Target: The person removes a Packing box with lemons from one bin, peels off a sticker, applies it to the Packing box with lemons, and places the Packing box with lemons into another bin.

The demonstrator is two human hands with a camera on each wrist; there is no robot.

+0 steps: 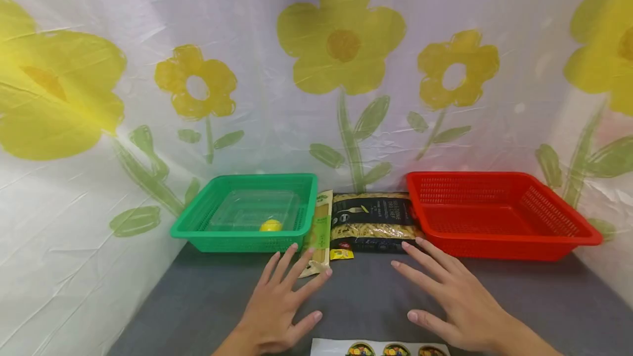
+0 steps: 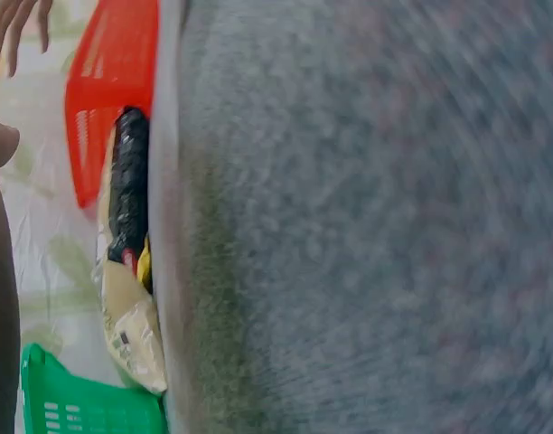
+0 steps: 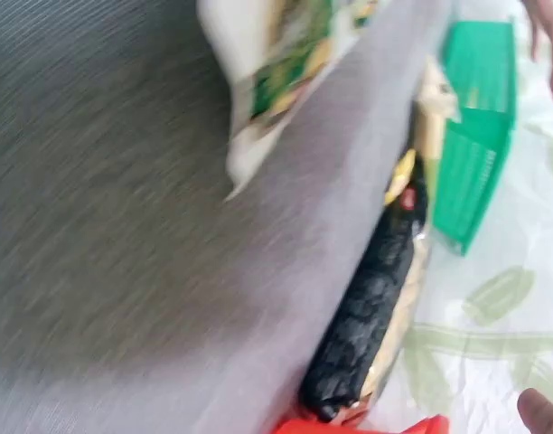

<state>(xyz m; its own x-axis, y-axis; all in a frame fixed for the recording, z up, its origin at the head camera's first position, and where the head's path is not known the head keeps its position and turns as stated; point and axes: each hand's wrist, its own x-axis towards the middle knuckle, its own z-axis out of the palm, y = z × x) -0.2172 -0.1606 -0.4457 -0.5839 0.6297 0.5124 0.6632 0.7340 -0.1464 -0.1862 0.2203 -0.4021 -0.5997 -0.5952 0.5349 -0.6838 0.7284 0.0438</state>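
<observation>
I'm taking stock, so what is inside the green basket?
The green basket holds a clear plastic container and a round yellow object; whether that sits inside the container, I cannot tell. The basket's front wall hides the object's lower part.

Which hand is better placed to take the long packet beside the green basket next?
The left hand, I'd judge: it is empty, and its fingertips overlap the long packet in the head view. The right hand is empty too, but lies farther across, nearer the red basket.
</observation>
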